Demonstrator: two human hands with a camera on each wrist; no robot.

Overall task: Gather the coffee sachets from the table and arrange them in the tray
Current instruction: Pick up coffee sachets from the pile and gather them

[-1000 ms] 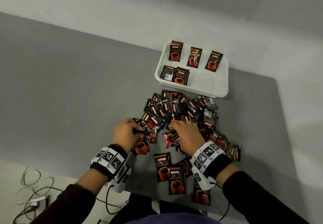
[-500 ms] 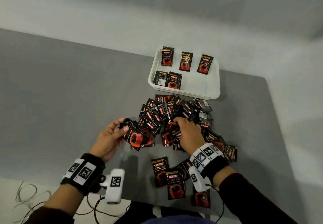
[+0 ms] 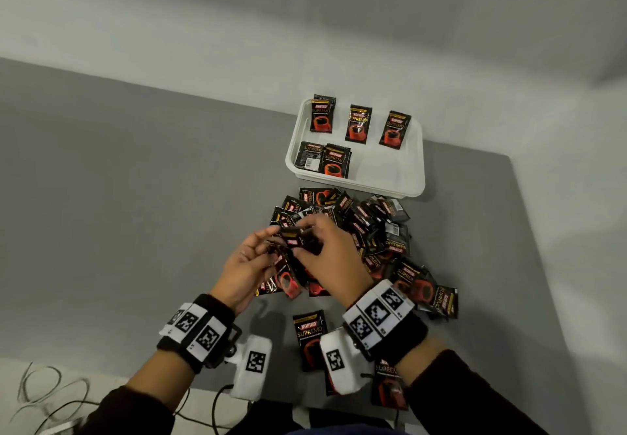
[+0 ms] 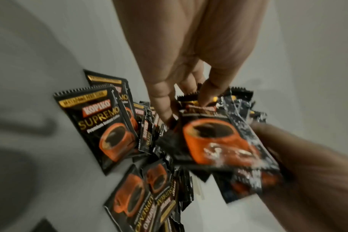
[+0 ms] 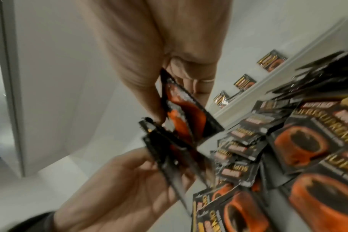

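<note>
A white tray (image 3: 359, 185) at the far side of the grey table holds several black-and-orange coffee sachets (image 3: 359, 124) lying flat. In front of it lies a loose pile of sachets (image 3: 369, 227). Above the pile's near left side my two hands meet. My left hand (image 3: 268, 248) grips a small bunch of sachets (image 5: 169, 153) in its curled fingers. My right hand (image 3: 305, 248) pinches one sachet (image 5: 185, 113) between thumb and fingers, right against that bunch. In the left wrist view the held sachets (image 4: 215, 138) are blurred.
Single sachets (image 3: 310, 336) lie near the table's front edge, under my wrists. More spread to the right (image 3: 437, 299). Bare grey table (image 3: 135, 197) stretches to the left. The table's right edge (image 3: 529, 231) is close to the pile. Cables (image 3: 44, 394) lie on the floor at lower left.
My left hand lifted its bunch of sachets off the pile and moved right. My right hand rose from the pile with a sachet and met the left hand.
</note>
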